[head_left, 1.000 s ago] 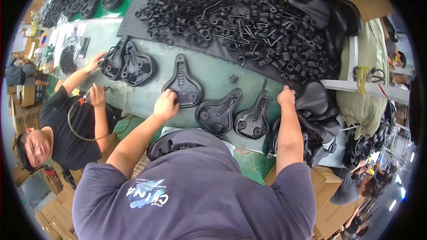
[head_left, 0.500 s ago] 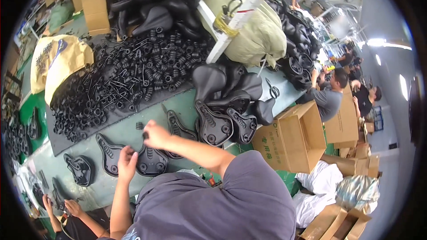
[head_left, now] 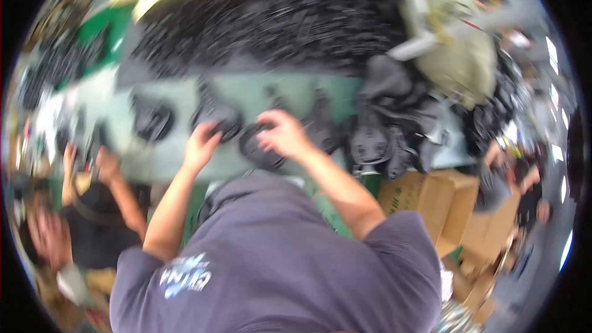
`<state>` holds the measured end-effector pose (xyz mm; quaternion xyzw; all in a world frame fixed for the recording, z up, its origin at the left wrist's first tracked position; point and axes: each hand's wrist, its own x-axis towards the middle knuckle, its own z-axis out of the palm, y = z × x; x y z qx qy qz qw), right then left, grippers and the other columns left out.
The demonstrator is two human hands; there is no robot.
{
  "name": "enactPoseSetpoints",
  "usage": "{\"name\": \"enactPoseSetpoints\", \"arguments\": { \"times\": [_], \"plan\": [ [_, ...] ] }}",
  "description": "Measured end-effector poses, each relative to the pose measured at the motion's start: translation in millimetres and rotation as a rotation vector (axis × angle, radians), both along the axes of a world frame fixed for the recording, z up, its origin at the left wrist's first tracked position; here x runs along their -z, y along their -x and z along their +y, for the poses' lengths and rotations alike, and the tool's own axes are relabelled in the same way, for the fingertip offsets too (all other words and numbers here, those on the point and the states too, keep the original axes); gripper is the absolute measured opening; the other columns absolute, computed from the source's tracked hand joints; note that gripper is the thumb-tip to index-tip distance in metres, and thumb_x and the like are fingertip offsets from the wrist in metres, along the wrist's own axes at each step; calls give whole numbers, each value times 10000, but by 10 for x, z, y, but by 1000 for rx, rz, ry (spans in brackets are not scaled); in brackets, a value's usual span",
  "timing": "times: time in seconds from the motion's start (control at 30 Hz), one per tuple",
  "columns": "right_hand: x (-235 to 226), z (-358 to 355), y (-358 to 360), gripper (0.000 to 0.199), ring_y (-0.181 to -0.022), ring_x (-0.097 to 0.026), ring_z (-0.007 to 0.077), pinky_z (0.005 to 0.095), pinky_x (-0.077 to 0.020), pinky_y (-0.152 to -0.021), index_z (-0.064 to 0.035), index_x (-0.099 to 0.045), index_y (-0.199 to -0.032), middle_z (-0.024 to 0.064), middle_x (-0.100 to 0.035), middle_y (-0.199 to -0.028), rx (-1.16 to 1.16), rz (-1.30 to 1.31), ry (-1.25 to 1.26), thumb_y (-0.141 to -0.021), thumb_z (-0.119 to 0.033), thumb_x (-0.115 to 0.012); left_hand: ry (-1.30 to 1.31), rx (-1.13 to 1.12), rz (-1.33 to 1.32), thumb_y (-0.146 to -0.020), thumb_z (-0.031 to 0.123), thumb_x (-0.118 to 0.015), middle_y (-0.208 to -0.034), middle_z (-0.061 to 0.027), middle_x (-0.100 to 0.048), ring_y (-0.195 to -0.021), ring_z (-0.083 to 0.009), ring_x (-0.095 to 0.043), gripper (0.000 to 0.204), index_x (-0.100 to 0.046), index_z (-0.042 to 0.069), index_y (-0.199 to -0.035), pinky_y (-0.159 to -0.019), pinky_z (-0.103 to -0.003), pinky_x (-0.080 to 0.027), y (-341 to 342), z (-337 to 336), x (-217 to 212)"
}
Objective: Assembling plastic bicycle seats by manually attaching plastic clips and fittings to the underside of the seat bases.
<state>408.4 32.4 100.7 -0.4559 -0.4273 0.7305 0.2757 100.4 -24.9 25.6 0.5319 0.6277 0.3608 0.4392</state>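
Observation:
Motion blurs the view. My right hand [head_left: 282, 135] is curled over a black bicycle saddle [head_left: 262, 155] lying underside up on the green table. A small black part [head_left: 266, 125] shows between its thumb and fingers; its kind is too smeared to tell. My left hand [head_left: 202, 146] is at the near edge of a second black saddle [head_left: 216, 116], its thumb and fingertips drawn together. Something dark shows between them, and I cannot make out whether it is a held part or the saddle behind. Another saddle [head_left: 320, 123] lies right of my right hand.
A heap of small black parts [head_left: 259, 31] covers a dark mat at the back. Stacked saddles [head_left: 376, 142] stand right, beside a cardboard box [head_left: 431, 200]. One more saddle [head_left: 151, 117] lies left. A co-worker's hands [head_left: 106, 163] work at far left. A white post [head_left: 425, 40] rises back right.
The whole view has swung, so the table now looks level and sits further right. My right hand has drawn back from the loose black part onto the saddle; my hands are further apart.

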Motion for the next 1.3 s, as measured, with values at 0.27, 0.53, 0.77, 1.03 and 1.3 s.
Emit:
{"name": "enactPoseSetpoints", "arguments": {
  "times": [0.27, 0.53, 0.77, 1.03, 1.3],
  "plan": [
    [288, 124, 405, 533, -841, -598, 50, 234, -547, -758, -50, -556, -1439, 64, -635, -1373, -116, 65, -232, -946, 49, -732, 105, -248, -188, -945, 118, -805, -983, -3, -703, -798, -71, -583, 358, -662, 21, -1257, -750, -262, -525, 283, -245, -75],
    [405, 364, 964, 380, -1147, -681, 289, 406, -560, -1002, -10, -663, -1173, 149, -657, -1241, -159, -328, -455, -850, -94, -845, 192, -333, -142, -1002, 187, -749, -989, -52, -729, -789, -103, -641, 305, -727, 16, -1255, -759, -278, -541, 389, -198, -31],
    [798, 577, 1363, 217, -1042, -633, 306, 442, -519, -909, -74, -696, -1026, 91, -688, -1038, -781, -752, -1226, -872, -209, -766, -100, -122, 352, -969, 166, -731, -1129, -145, -722, -962, -327, -730, 223, -765, 61, -1163, -841, -407, -595, 451, 6, 198],
    [712, 615, 1292, 317, -1083, -626, 307, 438, -511, -932, -44, -676, -1165, 116, -660, -1103, -786, -766, -1235, -898, -209, -724, 7, 9, 347, -962, 222, -749, -1239, -106, -688, -1109, -360, -697, 263, -733, 92, -1190, -907, -438, -585, 611, 178, 20],
    [17, 1876, 641, 331, -1153, -614, 394, 494, -505, -1015, -17, -693, -1180, 191, -635, -1247, 7, -920, -1455, -861, -89, -745, -69, -490, 488, -972, 318, -753, -1079, -175, -749, -900, -326, -739, 399, -704, 3, -1212, -822, -413, -582, 1115, 1387, 681]
  ]
}}
